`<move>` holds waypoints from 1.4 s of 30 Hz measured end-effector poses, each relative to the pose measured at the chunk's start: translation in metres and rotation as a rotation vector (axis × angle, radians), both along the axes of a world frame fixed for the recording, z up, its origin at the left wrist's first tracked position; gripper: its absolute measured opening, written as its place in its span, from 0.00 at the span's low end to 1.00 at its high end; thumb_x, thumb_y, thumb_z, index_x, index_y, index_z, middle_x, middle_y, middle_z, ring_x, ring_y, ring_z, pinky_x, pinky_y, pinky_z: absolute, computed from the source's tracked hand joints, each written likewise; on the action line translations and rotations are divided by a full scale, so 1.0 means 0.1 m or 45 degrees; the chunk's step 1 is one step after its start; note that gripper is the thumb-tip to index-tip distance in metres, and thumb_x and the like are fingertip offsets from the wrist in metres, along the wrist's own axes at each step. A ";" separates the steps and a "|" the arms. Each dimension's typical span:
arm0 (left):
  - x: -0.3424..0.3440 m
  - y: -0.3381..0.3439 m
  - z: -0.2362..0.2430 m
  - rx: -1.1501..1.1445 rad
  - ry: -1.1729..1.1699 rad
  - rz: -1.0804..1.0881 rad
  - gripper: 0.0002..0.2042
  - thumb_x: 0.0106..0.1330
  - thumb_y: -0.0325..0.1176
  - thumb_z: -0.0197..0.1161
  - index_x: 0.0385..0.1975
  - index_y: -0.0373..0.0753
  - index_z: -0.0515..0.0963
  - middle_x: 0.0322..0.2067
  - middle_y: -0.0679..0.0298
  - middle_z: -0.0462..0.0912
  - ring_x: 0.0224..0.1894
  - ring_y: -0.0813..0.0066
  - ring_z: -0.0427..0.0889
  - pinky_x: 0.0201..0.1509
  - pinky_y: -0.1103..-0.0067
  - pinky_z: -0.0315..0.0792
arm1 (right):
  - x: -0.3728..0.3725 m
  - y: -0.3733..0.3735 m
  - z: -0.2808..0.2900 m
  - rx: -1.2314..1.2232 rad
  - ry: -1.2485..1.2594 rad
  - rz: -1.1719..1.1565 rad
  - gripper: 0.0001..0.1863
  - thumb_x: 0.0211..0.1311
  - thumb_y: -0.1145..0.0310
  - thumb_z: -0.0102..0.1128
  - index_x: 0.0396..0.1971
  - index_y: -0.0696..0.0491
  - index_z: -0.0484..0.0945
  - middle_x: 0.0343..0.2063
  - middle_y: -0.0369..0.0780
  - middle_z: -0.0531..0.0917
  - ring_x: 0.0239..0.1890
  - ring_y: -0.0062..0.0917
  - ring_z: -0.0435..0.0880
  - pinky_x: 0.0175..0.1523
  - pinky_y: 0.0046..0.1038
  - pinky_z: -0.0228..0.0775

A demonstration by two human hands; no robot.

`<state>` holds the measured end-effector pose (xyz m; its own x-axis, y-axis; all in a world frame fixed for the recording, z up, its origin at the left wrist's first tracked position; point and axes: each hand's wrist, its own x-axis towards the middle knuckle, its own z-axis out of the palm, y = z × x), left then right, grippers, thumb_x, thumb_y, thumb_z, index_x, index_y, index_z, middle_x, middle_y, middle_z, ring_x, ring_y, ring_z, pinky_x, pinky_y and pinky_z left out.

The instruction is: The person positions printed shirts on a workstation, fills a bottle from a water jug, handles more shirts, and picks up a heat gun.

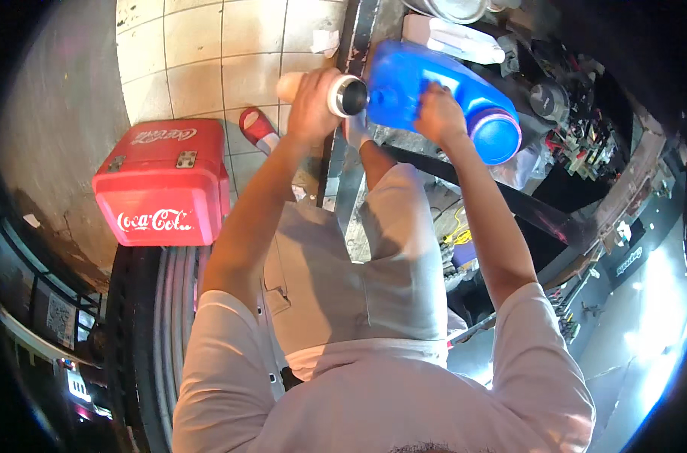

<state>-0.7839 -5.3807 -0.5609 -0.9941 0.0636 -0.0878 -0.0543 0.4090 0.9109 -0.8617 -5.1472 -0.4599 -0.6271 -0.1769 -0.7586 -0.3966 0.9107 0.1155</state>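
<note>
Dark hair shows at the lower edge, against a pale shirt. Left hand: fingers closed around a white bottle, open mouth facing right. Right hand: fingers curled at the handle of a blue jug, held just beside that mouth. Step in hand, as judged: decanting from jug to bottle; next move calls for steady alignment and controlled tilt. Jug outlet indistinct; how full each vessel stands cannot be told. Clutter at right too dim to itemise.

The cream tiled floor bears a foot in a red slipper and a crumpled white scrap.
</note>
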 end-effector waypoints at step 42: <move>1.56 0.67 3.56 0.054 -0.316 -0.456 0.31 0.47 0.32 0.79 0.52 0.39 0.73 0.48 0.58 0.80 0.52 0.65 0.80 0.59 0.71 0.73 | 1.24 0.48 0.99 -0.623 0.616 -0.888 0.13 0.59 0.63 0.58 0.31 0.56 0.86 0.30 0.50 0.87 0.32 0.45 0.88 0.38 0.43 0.81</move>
